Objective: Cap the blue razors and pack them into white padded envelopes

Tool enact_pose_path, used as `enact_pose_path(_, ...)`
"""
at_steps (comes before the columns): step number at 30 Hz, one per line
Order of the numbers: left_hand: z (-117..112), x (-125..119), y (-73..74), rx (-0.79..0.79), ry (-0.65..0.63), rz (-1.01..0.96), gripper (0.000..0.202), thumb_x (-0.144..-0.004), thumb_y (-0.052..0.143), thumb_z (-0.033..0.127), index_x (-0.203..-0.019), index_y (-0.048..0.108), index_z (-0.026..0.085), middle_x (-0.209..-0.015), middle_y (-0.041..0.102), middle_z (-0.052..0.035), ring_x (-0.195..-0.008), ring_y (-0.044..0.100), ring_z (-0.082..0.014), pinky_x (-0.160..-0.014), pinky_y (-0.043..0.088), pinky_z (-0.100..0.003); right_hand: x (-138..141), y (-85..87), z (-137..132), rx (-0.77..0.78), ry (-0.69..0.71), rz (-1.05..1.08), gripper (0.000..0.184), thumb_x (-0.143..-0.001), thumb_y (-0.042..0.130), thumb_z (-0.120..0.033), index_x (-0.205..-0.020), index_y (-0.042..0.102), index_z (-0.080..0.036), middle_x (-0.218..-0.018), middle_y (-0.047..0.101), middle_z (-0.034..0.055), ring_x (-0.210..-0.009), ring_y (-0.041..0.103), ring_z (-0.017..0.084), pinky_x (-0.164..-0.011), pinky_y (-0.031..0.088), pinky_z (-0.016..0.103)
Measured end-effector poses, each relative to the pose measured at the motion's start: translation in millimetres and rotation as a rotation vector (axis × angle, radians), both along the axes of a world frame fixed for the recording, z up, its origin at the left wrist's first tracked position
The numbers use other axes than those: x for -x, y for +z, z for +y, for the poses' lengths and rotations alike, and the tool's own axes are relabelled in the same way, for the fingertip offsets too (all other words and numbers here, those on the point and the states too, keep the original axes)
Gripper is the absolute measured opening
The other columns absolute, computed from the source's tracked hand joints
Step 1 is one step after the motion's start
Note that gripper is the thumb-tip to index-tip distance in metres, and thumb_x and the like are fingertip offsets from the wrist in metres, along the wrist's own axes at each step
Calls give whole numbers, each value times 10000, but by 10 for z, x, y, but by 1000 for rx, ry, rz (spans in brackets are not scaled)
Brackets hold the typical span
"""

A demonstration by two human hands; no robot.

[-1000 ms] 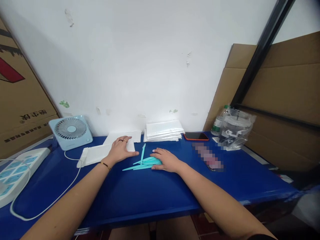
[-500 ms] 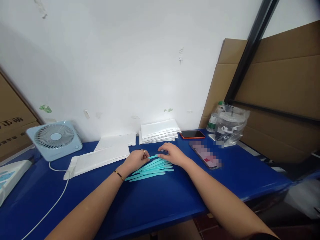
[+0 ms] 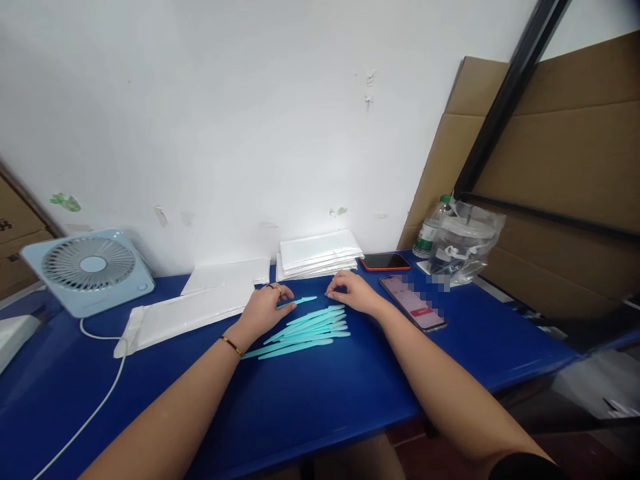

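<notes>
My left hand (image 3: 270, 308) has a turquoise eyebrow razor (image 3: 305, 300) pinched between thumb and fingers, its slim end pointing right. Facing it across a small gap, my right hand (image 3: 350, 293) has thumb and fingertips closed together. A tiny pale bit shows at those fingertips, too small to name. Just below both hands, several more turquoise eyebrow razors (image 3: 305, 332) lie in a loose, overlapping fan on the blue table (image 3: 300, 393). My left wrist and palm partly cover the pile's left ends.
White packets (image 3: 320, 250) are stacked against the wall, with flat white sleeves (image 3: 190, 313) left of my hand. Two phones lie right, one red-edged (image 3: 385, 261), one lit (image 3: 415, 305). A fan (image 3: 93, 267) with a white cable stands left; a bottle (image 3: 429, 230) and bagged container (image 3: 463, 243) stand right.
My hands have moved apart and slightly up, away from the pile. The held razor has come clear of the others, and the right fingertips no longer meet its end.
</notes>
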State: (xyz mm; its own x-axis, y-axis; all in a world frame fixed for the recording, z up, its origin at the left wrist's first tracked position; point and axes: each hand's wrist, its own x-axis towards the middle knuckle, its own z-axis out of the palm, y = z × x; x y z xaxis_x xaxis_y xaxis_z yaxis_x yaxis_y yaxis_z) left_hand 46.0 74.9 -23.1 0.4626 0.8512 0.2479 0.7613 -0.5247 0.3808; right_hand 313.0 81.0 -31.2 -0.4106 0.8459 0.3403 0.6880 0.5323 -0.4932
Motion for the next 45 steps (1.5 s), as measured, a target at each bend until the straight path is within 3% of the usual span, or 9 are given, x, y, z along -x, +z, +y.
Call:
enact_pose_path(6,-123,-106,15,92,-129,58,279,-796,493,473,-778,620,225,-769,632,-1,-703,576,-158,-596,380,-247,-15,27,-80,155,139,-94,173,-688,693,-322,-814,682,-203,-876,555,34,-843,533,170,-713,402,264)
enact_pose_path(10,-111,-101,14,139,-84,80,257,-809,472,424,-747,610,216,-692,626,2,-622,561,-147,-552,352,-245,31,0,-69,240,120,-9,223,-670,696,-352,-791,658,-169,-822,565,24,-716,532,133,-624,403,233)
enact_pose_path(14,-55,14,69,65,-52,119,235,-814,474,386,-732,609,211,-710,643,-3,-639,565,-150,-582,358,-254,27,27,-27,359,88,81,279,-659,697,-399,-775,652,-148,-630,567,-12,-573,499,104,-533,366,211)
enact_pose_path(19,2,208,111,59,53,134,204,-798,497,378,-743,613,219,-739,652,3,-684,576,-154,-628,381,-256,-77,17,65,246,-80,81,288,-635,714,-402,-762,664,-148,-652,568,-3,-568,468,102,-522,350,217)
enact_pose_path(23,-43,180,121,47,39,105,286,-761,526,496,-812,632,234,-820,646,-4,-764,580,-177,-622,388,-259,23,18,39,65,-36,54,180,-730,649,-344,-774,677,-172,-793,565,21,-646,486,107,-618,388,234)
enact_pose_path(28,-90,21,38,151,-72,132,245,-775,513,427,-725,634,219,-792,644,-1,-689,571,-155,-602,386,-257,260,14,-55,101,95,-16,175,-742,651,-349,-811,693,-194,-811,555,28,-709,508,126,-627,388,235)
enact_pose_path(33,-67,-76,-66,102,-49,95,250,-805,469,398,-776,630,208,-769,635,-9,-675,569,-154,-596,386,-262,295,-17,-62,168,125,-17,170,-734,663,-348,-768,692,-184,-808,551,25,-678,502,114,-596,379,231)
enact_pose_path(41,-46,-124,-29,89,-5,142,212,-774,534,396,-751,638,213,-783,647,-9,-716,582,-167,-613,385,-270,281,1,-46,174,119,-16,126,-735,658,-303,-744,677,-178,-802,562,23,-687,519,119,-609,388,233)
enact_pose_path(45,6,-87,-21,63,83,148,205,-786,529,387,-757,639,216,-772,649,-5,-743,586,-173,-639,387,-277,117,-7,38,175,-2,16,138,-726,657,-305,-724,667,-167,-779,579,20,-692,529,126,-619,390,236)
